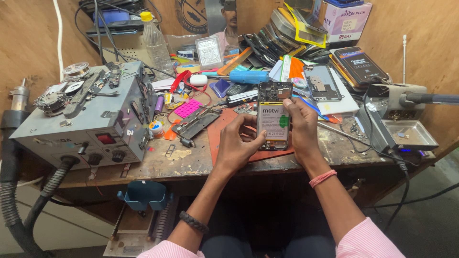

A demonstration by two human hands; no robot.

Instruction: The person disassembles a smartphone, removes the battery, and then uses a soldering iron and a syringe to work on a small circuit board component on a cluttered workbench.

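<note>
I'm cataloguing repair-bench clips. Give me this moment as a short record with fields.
setting: cluttered wooden workbench
left hand: grips the opened phone's left edge
right hand: grips its right edge, fingers near the top
opened phone: back cover off, battery showing, held upright above a red mat
left of hands: grey rework station
right of hands: metal tray

White-and-pink box [345, 19] top right; dark orange-trimmed package [359, 64] below it

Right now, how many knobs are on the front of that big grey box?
2. Both sit on the front panel of the grey box: the left knob, and the right knob beside it, under the red display. The hose may hide more.
</note>
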